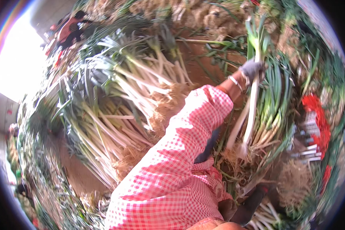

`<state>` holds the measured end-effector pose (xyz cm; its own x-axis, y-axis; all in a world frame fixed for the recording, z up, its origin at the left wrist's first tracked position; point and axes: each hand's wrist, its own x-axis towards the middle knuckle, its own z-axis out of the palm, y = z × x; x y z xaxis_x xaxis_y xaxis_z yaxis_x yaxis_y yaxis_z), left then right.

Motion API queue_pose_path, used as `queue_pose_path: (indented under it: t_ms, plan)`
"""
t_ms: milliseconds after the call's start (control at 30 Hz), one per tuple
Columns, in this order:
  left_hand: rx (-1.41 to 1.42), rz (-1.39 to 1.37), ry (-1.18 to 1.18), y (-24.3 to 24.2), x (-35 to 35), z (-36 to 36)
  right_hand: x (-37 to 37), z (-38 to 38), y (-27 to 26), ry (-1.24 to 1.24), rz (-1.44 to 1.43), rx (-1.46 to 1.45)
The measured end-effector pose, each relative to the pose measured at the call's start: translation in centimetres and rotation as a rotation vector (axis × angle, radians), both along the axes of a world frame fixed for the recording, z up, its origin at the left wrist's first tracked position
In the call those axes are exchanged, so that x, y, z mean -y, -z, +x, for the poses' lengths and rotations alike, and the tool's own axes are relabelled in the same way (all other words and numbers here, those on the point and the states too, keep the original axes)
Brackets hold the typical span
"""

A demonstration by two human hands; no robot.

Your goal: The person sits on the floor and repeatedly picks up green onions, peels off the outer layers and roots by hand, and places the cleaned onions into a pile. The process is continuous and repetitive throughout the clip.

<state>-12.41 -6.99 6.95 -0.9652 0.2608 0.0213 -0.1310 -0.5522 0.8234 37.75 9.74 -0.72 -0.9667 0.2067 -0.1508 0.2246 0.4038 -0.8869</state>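
Observation:
My left hand [253, 70], in a grey glove with a bracelet at the wrist, is closed around a long leek-like green onion [251, 115]. Its green leaves rise above my fist and its white stem hangs down to pale roots. A second white stem [238, 126] slants close beside it; whether my hand grips that one too, I cannot tell. Just right of the hand lies a bunch of green onions [271, 100], leaves up and roots down. My left arm, in a red-and-white checked sleeve [172, 149], reaches across in front of me. My right hand is out of view.
Piles of green onions [138, 77] lie left of my arm, with more onions [112, 135] below them. Bare brown ground [199, 61] shows between heaps. Red strips [319, 120] lie at the right. A dark shape [250, 204] sits low right. Another person [69, 31] bends at the far upper left.

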Motion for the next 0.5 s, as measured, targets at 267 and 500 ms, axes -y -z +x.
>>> queue_pose_path:
  t_ms: [267, 500]
  plan:
    - [-0.219, 0.307, -0.477, -5.2, 31.5, 2.5, -1.2, -10.5, 7.8, -0.475, 0.754, -0.418]
    - [0.559, -0.508, -1.009, 20.9, 46.7, 13.7, -2.2, -11.8, 12.4, -0.631, 0.834, -0.204]
